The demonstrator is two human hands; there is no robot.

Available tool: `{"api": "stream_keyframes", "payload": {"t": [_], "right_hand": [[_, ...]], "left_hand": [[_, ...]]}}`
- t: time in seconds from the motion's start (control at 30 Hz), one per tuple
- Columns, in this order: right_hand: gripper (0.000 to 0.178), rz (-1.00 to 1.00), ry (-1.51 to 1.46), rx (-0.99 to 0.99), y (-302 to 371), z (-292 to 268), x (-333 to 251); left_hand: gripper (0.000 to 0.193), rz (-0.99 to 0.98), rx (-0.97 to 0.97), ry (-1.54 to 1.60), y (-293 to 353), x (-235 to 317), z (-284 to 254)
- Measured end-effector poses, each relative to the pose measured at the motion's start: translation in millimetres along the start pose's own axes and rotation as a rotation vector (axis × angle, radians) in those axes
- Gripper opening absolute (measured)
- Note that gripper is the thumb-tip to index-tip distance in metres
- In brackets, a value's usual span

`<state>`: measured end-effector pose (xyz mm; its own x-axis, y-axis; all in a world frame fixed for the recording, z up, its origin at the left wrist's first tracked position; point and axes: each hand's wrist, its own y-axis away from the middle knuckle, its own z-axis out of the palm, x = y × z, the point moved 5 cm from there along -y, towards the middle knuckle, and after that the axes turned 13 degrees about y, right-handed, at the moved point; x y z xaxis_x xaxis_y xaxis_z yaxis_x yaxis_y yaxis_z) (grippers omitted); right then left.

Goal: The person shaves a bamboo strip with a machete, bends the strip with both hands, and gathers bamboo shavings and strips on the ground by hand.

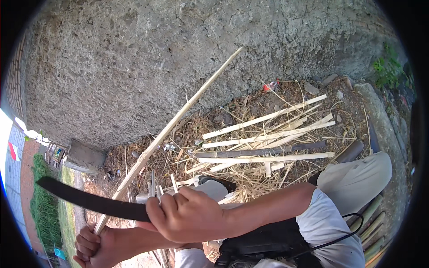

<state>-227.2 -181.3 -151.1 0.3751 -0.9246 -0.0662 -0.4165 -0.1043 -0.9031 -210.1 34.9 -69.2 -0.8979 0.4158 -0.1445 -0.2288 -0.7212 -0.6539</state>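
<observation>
My left hand (89, 247), at the lower left, is closed round the lower end of a long pale bamboo strip (165, 131). The strip slants up and away to the right, its thin far tip in front of the rough wall. My right hand (190, 214) grips a knife whose long, dark, slightly curved blade (91, 201) points left. Its handle is hidden in my fist. The blade crosses the strip a little above my left hand; whether they touch I cannot tell. My right forearm passes over my left one.
A rough grey wall (134, 53) rises ahead. On the ground lie split bamboo strips (268, 136), a dark pole (263, 151) and thin shavings (257, 185). My bent knee (362, 178) is at right, beside a concrete edge (380, 111). Green poles (373, 223) lie at lower right.
</observation>
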Motion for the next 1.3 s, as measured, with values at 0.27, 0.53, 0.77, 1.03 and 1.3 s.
{"api": "stream_keyframes", "payload": {"t": [0.27,0.53,0.77,1.03,1.3], "right_hand": [[0.043,0.094,0.129,-0.052,-6,1,39],[0.043,0.033,0.087,-0.016,-13,-3,22],[0.042,0.166,0.107,-0.033,-19,-5,40],[0.04,0.153,0.139,-0.026,-1,17,81],[0.048,-0.088,0.101,0.126,0,3,31]], "left_hand": [[0.042,0.007,-0.058,0.012,9,13,23],[0.041,-0.073,-0.124,0.09,7,8,19],[0.043,0.112,0.058,-0.133,10,6,18],[0.04,0.15,0.026,-0.18,17,7,28],[0.04,0.207,0.083,-0.232,29,-1,30]]}}
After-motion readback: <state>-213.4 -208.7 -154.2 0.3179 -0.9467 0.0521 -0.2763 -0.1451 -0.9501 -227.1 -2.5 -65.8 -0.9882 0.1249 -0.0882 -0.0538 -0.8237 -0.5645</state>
